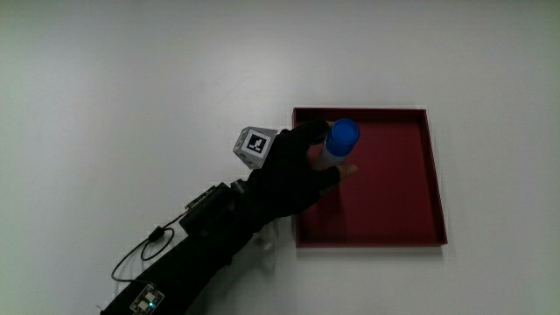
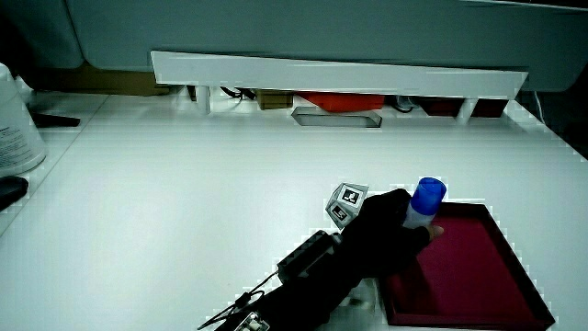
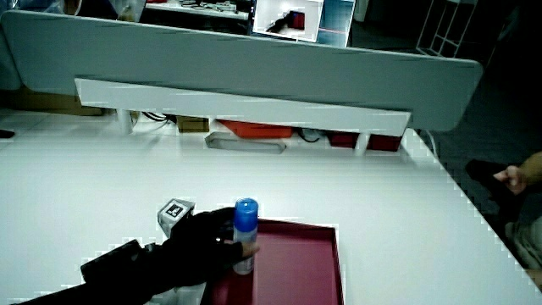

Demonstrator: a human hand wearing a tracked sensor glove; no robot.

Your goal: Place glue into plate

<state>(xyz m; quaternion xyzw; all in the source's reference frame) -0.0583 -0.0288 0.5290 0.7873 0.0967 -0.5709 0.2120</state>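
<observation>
Because the glue (image 1: pixel 337 143) is meant to end up in the plate (image 1: pixel 411 210), the grip (image 1: pixel 293 175) pinches the stick upright over the plate's corner nearest the hand. The glove hides the stick's base, so whether it touches the plate on the tabletop (image 1: pixel 131 87) is unclear.

Glue stick (image 1: pixel 337 143): blue cap, white body. Tray (image 1: pixel 411 234): dark red. Glove (image 1: pixel 289 179): black; cube (image 1: pixel 255 143) black-and-white patterned. Counter (image 1: pixel 131 87): white.
</observation>
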